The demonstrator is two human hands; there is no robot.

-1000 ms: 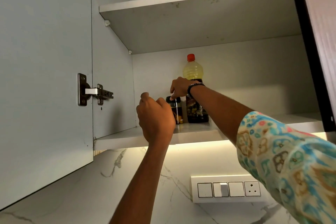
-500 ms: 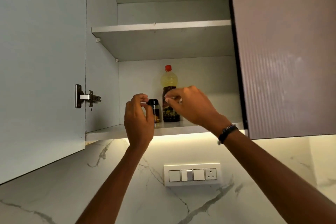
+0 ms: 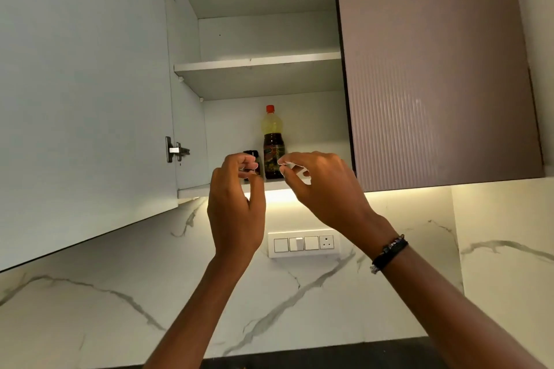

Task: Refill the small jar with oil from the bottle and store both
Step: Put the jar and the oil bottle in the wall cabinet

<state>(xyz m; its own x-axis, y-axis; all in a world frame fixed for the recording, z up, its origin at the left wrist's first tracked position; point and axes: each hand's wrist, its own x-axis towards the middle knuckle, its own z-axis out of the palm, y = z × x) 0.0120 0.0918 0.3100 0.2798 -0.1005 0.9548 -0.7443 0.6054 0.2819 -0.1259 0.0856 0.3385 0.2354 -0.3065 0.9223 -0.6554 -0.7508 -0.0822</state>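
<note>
I count one bottle (image 3: 273, 144), one small jar (image 3: 251, 159), two shelves and two hands raised before an open wall cupboard. The bottle stands upright on the lower shelf (image 3: 192, 189), beyond my fingertips and between the two hands as I see it. It has a red cap, pale yellow oil in its upper part and a dark printed label round the lower part. The jar stands just beside it on its left, dark with a black lid; the curled fingers (image 3: 247, 165) of my left hand (image 3: 235, 213) cover most of it, so I cannot make out how full it is.

My left hand is loosely curled and holds nothing. My right hand (image 3: 323, 189) hangs relaxed, fingers bent downward, also holding nothing; a dark bracelet (image 3: 389, 252) sits on that wrist. Both hands are in front of the shelf edge, apart from the bottle and jar.

The upper shelf (image 3: 257, 64) carries nothing I can see. One door (image 3: 84, 84) swings open at left, one ribbed door (image 3: 434, 69) is closed at right. One switch plate (image 3: 302, 244) sits on the marble wall below my fingers.
</note>
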